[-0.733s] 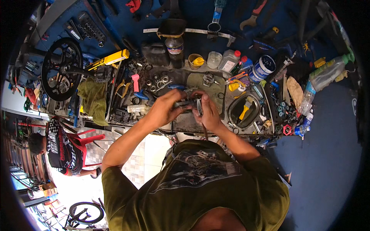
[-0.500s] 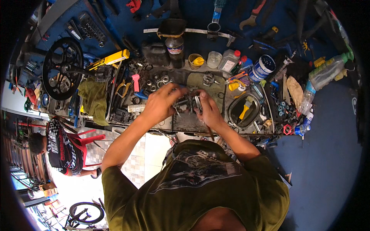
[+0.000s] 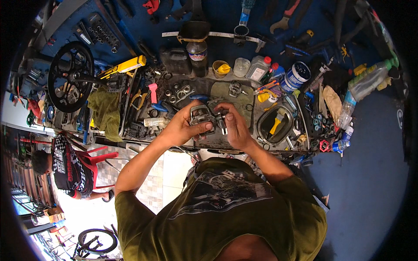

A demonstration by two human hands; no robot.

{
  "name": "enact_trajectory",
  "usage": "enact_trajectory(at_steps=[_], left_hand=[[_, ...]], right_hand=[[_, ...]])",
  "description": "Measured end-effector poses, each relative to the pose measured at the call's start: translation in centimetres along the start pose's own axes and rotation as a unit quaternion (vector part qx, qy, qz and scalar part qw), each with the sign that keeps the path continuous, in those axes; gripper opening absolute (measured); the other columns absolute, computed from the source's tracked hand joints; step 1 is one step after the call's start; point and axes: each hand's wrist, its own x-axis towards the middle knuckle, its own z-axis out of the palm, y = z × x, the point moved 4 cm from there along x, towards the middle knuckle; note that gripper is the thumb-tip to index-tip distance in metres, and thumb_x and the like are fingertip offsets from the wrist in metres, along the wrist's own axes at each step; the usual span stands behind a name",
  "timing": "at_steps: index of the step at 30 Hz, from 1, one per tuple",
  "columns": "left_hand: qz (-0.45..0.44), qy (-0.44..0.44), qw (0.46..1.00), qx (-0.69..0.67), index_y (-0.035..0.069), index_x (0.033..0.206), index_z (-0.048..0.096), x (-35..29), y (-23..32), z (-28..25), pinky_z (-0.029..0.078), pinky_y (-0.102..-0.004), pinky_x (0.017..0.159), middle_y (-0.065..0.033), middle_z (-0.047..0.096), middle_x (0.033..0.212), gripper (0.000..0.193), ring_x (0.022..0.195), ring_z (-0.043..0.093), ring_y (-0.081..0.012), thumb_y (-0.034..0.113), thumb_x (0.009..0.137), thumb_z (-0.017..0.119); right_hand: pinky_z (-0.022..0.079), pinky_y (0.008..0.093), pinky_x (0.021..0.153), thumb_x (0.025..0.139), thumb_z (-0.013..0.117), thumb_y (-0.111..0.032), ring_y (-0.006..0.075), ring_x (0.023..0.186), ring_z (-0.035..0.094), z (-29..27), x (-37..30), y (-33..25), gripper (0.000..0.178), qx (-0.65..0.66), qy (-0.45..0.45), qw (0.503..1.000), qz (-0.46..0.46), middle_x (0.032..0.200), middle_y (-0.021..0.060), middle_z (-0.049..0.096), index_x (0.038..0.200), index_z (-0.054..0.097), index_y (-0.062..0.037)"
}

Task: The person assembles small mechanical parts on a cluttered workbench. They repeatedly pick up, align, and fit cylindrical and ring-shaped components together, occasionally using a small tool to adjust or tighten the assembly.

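Observation:
A grey metal bicycle pedal (image 3: 201, 115) is held above the bench, with my left hand (image 3: 183, 126) wrapped round its body and the thumb across its near side. At the pedal's axle end, the bent fingers of my right hand (image 3: 237, 128) close in; what exactly they pinch there is partly hidden. A second, similar pedal (image 3: 235, 89) lies on the mat just beyond my hands. Left of it are several metal rings (image 3: 178, 92) and a blue-handled tool (image 3: 200, 97).
Right of my hands stands a dark oval tray (image 3: 262, 130) with a yellow-handled brush (image 3: 275, 125). Bottles, tubs and a white-blue bucket (image 3: 296, 76) line the back. A black crankset (image 3: 72, 78) and a green rag (image 3: 104, 111) are left. A person (image 3: 72, 167) sits behind, left.
The pedal has been turned and brought up into clearer view in my left hand, whose thumb now lies over it. My right hand has shifted slightly and stays at the axle end.

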Motion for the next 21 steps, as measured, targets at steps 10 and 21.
enact_trajectory(at_steps=[10,21], left_hand=[[0.332,0.072,0.772,0.538,0.013,0.123,0.051,0.1,-0.8,-1.1,0.052,-0.0386,0.073,-0.0103,0.058,0.116,0.064,0.1,0.059,-0.0299,0.003,0.064,0.074],[-0.003,-0.043,0.992,-0.123,0.005,0.113,0.054,-0.4,-0.4,0.6,0.051,-0.0235,0.05,-0.0047,0.063,0.082,0.03,0.062,0.062,-0.0121,0.015,0.089,0.068]], right_hand=[[0.034,0.0254,0.047,0.098,0.034,-0.057,0.0082,0.05,0.038,1.6,-0.4,2.9,0.054,0.235,0.031,0.919,0.314,0.065,0.0016,0.046,0.118,0.05,-0.0087],[0.044,0.0356,0.071,0.096,0.034,-0.058,0.0227,0.078,0.058,-0.9,0.9,-2.6,0.062,-0.081,-0.03,0.99,-0.109,0.088,0.0123,0.058,0.124,0.05,-0.006]])
